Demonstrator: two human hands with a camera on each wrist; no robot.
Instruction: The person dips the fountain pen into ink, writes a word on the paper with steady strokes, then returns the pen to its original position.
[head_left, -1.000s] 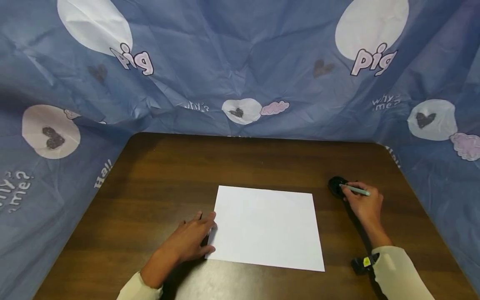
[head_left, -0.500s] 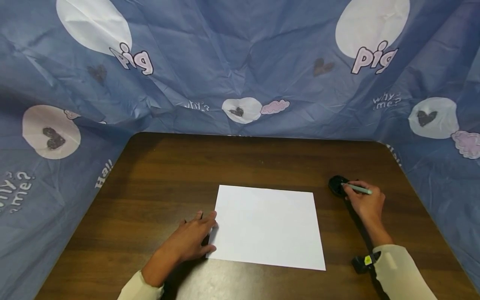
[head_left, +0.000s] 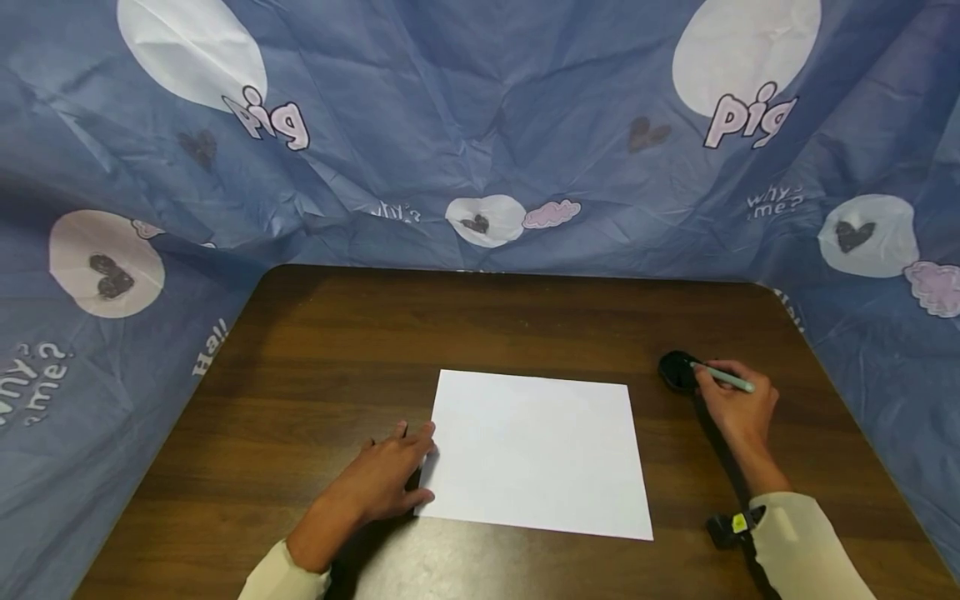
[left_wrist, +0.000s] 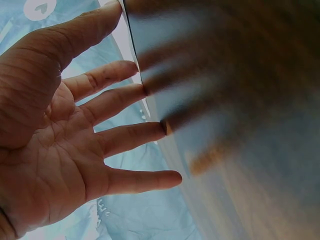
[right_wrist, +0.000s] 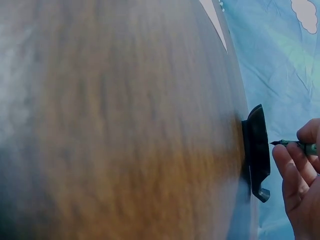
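A blank white sheet of paper lies flat on the brown table. My left hand rests at its left edge with fingers spread and straight; in the left wrist view the fingertips of that hand meet the paper's edge. Over on the right, my right hand pinches a slim writing brush with a pale green handle. In the right wrist view, the brush's dark pointed tip is just apart from a shallow black ink dish. The dish sits flat, with a small spout-like lip at one end.
The wooden table has rounded far corners. A blue printed cloth hangs behind it and along both sides. A black wrist camera is strapped by the right sleeve.
My right hand has shifted slightly to the right, taking the brush tip from over the dish's middle to near its right rim. The left hand and paper stay put.
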